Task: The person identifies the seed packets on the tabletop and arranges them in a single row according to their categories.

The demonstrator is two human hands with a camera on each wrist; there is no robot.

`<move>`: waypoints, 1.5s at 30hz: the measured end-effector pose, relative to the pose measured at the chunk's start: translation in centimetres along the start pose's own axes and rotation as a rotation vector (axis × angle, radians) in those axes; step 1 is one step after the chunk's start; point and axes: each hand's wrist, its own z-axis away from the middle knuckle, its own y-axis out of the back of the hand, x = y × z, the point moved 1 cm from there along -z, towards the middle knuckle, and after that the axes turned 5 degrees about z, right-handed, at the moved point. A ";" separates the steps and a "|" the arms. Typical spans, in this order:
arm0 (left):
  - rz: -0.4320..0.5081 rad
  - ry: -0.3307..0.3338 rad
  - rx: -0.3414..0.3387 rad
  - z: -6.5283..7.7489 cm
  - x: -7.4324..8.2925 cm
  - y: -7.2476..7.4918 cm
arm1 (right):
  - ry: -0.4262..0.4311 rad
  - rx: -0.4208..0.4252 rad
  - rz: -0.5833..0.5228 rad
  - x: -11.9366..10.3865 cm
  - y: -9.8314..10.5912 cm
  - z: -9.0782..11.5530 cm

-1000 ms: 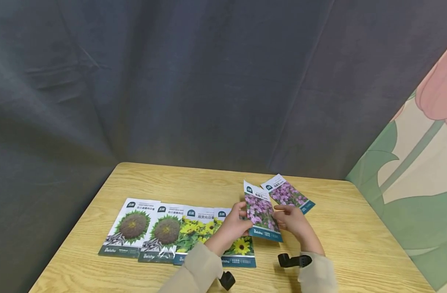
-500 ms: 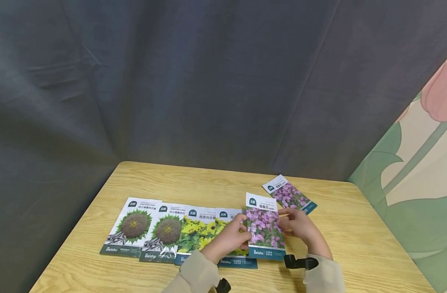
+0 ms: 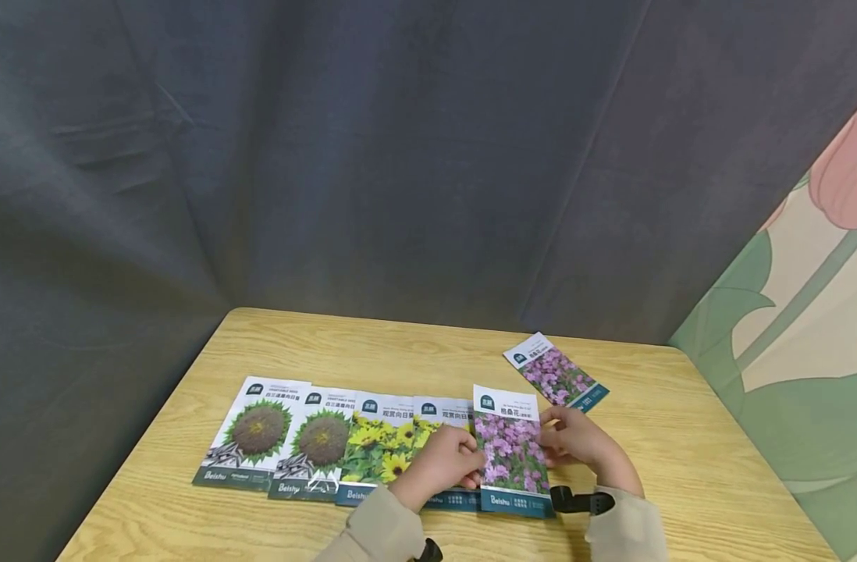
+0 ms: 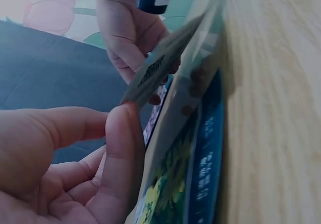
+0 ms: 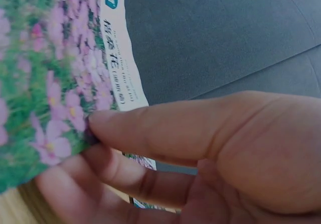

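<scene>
Both hands hold a seed packet with pink flowers (image 3: 509,453) low over the table in the head view. My left hand (image 3: 446,464) pinches its left edge between thumb and fingers. At the opposite edge, my right hand (image 3: 579,441) grips it with the thumb on the printed face, as the right wrist view shows. From the left wrist, the packet's back (image 4: 163,58) appears tilted, with its lower side apart from the yellow-flower packet (image 4: 170,179) beneath. That yellow-flower packet (image 3: 446,412) lies just left of the held one, partly hidden by my left hand.
Another yellow-flower packet (image 3: 379,441) and two sunflower packets (image 3: 249,433) continue the overlapping row leftward. A second pink-flower packet (image 3: 558,375) lies slanted behind my right hand. Dark cloth (image 3: 400,172) hangs behind the wooden table (image 3: 688,460); a tulip-patterned cloth (image 3: 815,375) hangs at right.
The held pink-flower packet has come down toward the table and nearer me, and has turned straight, in line with the row's right end. Both hands have moved with it, keeping hold.
</scene>
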 end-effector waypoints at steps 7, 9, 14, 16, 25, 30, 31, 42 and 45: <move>-0.092 0.004 0.062 0.0 -0.7 -0.7 | -0.026 -0.033 0.040 0.2 -0.2 0.1; -0.121 -0.014 0.075 -0.1 -0.9 -0.9 | -0.038 -0.026 0.042 0.3 -0.2 0.0; -0.142 -0.016 0.115 -0.2 -1.1 -1.2 | -0.049 0.001 0.055 0.6 -0.2 -0.2; -0.131 -0.008 0.123 -0.2 -1.1 -1.2 | -0.046 0.011 0.067 0.7 -0.1 -0.3; -0.140 -0.031 0.136 0.1 -0.8 -1.3 | -0.026 0.036 0.107 0.4 -0.4 -0.6; -0.240 -0.084 0.111 0.4 -0.7 -1.3 | -0.026 0.049 0.151 0.2 -0.6 -0.6; -0.274 -0.101 0.109 0.4 -0.7 -1.3 | -0.025 0.048 0.159 0.2 -0.6 -0.7; -0.462 -0.165 0.099 0.3 -0.9 -1.5 | -0.034 0.053 0.199 0.4 -0.5 -0.6; -0.451 -0.151 0.087 0.3 -0.9 -1.5 | -0.039 0.060 0.189 0.5 -0.6 -0.6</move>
